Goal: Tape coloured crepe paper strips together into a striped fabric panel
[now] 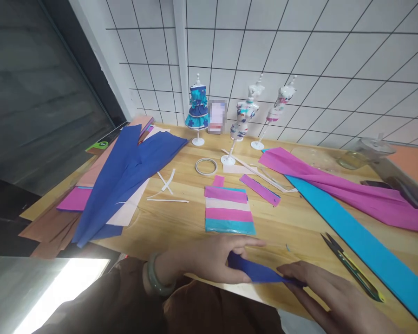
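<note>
My left hand (212,260) and my right hand (327,292) both pinch a narrow strip of dark blue crepe paper (257,272) just above the near edge of the wooden table (167,222). The left fingers hold its left end, the right fingers its right end. A green bangle sits on my left wrist. Just beyond my hands lies a small panel of striped paper (228,209) in purple, pale pink, pink and teal bands.
Thread snips (351,266) lie to the right of my hands. Long teal (362,236) and magenta (341,185) paper sheets cover the right side. Dark blue sheets (125,171) lie left. A tape roll (206,166) and three small dress-form mannequins (244,118) stand at the back.
</note>
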`<state>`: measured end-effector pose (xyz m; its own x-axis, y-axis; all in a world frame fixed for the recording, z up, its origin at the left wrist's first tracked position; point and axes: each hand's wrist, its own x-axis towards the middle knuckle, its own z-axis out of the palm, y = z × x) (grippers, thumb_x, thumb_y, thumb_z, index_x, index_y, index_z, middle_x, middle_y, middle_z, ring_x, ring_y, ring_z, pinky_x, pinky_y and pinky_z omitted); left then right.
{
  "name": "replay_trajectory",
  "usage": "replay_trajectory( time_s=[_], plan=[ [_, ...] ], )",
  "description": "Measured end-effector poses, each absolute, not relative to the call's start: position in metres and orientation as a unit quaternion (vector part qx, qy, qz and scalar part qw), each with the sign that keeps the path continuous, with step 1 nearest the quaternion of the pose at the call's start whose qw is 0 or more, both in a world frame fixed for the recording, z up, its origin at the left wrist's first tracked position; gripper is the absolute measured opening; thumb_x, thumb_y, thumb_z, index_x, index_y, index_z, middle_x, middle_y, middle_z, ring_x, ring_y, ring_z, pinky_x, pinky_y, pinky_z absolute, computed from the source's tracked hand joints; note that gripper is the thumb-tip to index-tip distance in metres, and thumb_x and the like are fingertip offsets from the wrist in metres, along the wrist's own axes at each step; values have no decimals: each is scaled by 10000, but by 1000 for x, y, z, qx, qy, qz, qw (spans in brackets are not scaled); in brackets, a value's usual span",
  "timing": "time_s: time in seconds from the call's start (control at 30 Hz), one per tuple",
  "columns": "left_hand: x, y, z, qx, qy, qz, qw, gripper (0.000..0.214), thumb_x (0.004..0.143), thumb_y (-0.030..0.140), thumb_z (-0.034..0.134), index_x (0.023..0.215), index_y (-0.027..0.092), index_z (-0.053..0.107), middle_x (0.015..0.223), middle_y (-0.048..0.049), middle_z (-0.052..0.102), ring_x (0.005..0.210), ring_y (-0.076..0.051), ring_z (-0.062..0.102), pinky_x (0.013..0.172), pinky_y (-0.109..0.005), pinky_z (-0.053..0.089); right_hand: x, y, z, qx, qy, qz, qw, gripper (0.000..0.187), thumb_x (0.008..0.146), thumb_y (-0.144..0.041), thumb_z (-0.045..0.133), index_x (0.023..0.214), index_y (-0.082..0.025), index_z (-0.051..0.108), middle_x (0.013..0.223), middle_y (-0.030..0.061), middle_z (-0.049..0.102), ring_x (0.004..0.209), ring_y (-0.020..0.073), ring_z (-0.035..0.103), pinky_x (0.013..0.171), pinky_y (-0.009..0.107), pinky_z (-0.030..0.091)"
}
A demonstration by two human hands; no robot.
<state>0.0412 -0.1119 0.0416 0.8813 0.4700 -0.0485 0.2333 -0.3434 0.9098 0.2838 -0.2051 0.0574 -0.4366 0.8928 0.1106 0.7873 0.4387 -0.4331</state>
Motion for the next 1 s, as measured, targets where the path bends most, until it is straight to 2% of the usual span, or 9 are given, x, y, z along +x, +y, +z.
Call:
replay_trajectory(
  time_s=[0.17, 0.33, 0.5, 0.67, 0.8, 1.0],
  plan=[
    [27, -113, 35, 791, 278, 115, 532, 683, 704, 255, 626, 1337, 286, 370, 830, 20, 547, 730, -112, 504, 682, -224, 407, 278, -205, 36, -590, -715, 267, 265, 285, 763, -347, 630, 1024, -234, 606, 876, 40, 677, 816, 175, 657, 698, 220, 550],
    [18, -115, 29, 779, 331, 104, 523, 663, 678, 261, 639, 1302, 312, 418, 841, 20, 551, 761, -130, 511, 717, -245, 406, 265, -200, 16, -628, -561, 423, 335, 347, 744, -423, 626, 1009, -200, 622, 726, 37, 628, 700, 166, 627, 618, 244, 542],
    [9, -114, 29, 723, 406, 105, 550, 618, 728, 320, 595, 1316, 291, 406, 789, 10, 572, 725, -147, 524, 670, -257, 407, 258, -191, 2, -635, -498, 439, 395, 399, 692, -455, 664, 987, -192, 611, 711, 35, 610, 670, 166, 600, 600, 269, 528],
    [1, -114, 28, 649, 470, 146, 580, 575, 786, 299, 517, 1335, 225, 364, 652, 42, 537, 648, -127, 526, 643, -253, 398, 258, -181, -2, -635, -473, 457, 405, 392, 708, -413, 661, 1027, -197, 585, 735, 33, 621, 674, 155, 594, 605, 263, 518],
    [-2, -116, 24, 635, 506, 171, 558, 551, 799, 315, 497, 1328, 235, 365, 608, 63, 525, 602, -117, 515, 633, -250, 397, 256, -173, -1, -653, -480, 433, 395, 381, 713, -415, 650, 1017, -194, 592, 783, 47, 643, 711, 166, 607, 655, 278, 520],
    [-1, -116, 19, 606, 545, 200, 543, 566, 746, 276, 572, 1289, 257, 413, 770, 40, 584, 666, -104, 533, 651, -234, 419, 253, -170, -5, -677, -500, 403, 359, 421, 747, -412, 609, 1104, -195, 552, 803, 51, 662, 772, 182, 626, 681, 284, 528]
  ],
)
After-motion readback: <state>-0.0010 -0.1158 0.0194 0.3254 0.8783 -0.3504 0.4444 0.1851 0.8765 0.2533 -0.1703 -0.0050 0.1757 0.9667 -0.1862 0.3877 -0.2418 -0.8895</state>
